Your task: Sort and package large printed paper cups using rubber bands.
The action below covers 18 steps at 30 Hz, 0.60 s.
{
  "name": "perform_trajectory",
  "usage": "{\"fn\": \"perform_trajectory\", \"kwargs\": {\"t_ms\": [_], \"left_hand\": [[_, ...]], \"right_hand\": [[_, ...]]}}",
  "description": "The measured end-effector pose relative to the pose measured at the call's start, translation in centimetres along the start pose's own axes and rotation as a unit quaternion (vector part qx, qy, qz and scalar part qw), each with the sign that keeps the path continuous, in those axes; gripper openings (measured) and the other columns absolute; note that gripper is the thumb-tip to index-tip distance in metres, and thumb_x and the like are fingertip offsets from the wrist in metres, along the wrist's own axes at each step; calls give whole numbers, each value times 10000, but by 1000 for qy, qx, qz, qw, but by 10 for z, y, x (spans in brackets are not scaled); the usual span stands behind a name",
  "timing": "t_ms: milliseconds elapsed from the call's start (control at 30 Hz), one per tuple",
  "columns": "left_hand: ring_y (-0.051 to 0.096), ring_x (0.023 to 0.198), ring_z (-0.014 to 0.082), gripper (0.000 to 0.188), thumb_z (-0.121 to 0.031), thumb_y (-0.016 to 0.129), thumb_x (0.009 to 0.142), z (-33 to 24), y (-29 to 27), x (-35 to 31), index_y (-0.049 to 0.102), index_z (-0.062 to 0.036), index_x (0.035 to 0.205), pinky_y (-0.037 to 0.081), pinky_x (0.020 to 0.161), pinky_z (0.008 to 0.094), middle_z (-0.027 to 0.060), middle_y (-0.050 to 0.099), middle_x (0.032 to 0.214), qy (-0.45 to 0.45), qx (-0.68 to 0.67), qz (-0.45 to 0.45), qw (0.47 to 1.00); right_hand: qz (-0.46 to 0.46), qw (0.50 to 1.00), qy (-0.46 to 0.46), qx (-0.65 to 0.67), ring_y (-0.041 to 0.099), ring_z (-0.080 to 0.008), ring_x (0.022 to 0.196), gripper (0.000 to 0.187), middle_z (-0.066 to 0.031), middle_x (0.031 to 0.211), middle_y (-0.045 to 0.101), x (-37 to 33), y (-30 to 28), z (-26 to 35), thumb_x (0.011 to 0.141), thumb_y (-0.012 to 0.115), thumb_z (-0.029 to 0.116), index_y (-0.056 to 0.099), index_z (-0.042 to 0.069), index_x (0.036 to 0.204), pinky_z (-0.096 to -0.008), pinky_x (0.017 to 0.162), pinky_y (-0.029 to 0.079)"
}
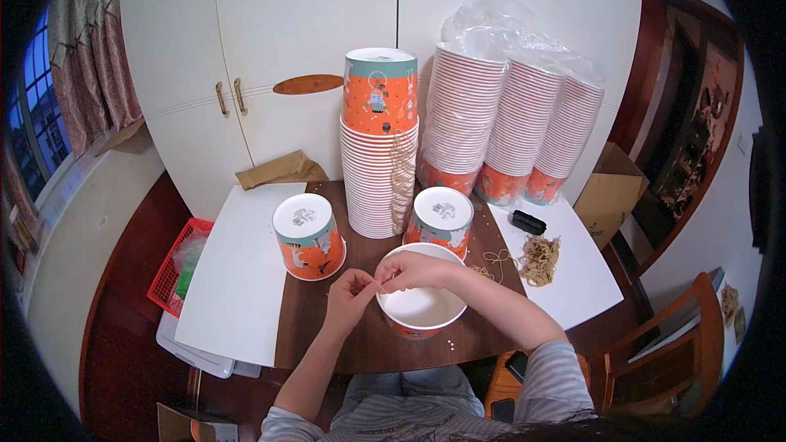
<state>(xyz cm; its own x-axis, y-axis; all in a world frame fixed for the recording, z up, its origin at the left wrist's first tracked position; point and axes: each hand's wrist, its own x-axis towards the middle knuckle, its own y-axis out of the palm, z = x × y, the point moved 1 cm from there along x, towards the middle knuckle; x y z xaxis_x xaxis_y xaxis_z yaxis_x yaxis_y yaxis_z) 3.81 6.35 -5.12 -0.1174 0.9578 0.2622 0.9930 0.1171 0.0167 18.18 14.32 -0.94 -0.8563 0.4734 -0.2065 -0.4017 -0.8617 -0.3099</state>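
Note:
An upright white-lined paper bucket (426,311) stands open in front of me near the table's front edge. My left hand (352,296) is closed in a pinch just outside its left rim. Reaching across the bucket's mouth, my right hand (405,270) pinches close against the left fingertips. What the fingers hold, if anything, is too small to make out. Two orange buckets sit upside down: one on the left (309,237) and one (442,221) just behind the open bucket. Pale twine (483,272) lies beside the open bucket's right side.
A tall stack of upturned buckets (379,172) rises at the back, with twine hanging down it. Plastic-wrapped bucket stacks (516,123) stand behind right. A twine bundle (540,260) and a black object (528,222) lie on the right white panel. A chair (663,352) stands right.

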Motion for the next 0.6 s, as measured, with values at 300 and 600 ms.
{"fn": "perform_trajectory", "kwargs": {"t_ms": [300,600], "left_hand": [[500,609,41,63,-50,588,744,3,-4,0,547,-19,780,401,564,169,2,555,691,-15,1,8,1000],[496,616,41,84,-71,600,748,-1,-9,-3,574,-7,796,391,569,166,-6,560,686,-80,-24,41,996]], "right_hand": [[4,999,-26,-35,466,-62,617,90,21,682,511,2,-1,-2,719,549,118,553,50,779,-201,531,379],[2,998,-15,54,420,-45,597,51,26,693,489,2,-5,-11,738,523,51,521,34,786,-173,530,335]]}}
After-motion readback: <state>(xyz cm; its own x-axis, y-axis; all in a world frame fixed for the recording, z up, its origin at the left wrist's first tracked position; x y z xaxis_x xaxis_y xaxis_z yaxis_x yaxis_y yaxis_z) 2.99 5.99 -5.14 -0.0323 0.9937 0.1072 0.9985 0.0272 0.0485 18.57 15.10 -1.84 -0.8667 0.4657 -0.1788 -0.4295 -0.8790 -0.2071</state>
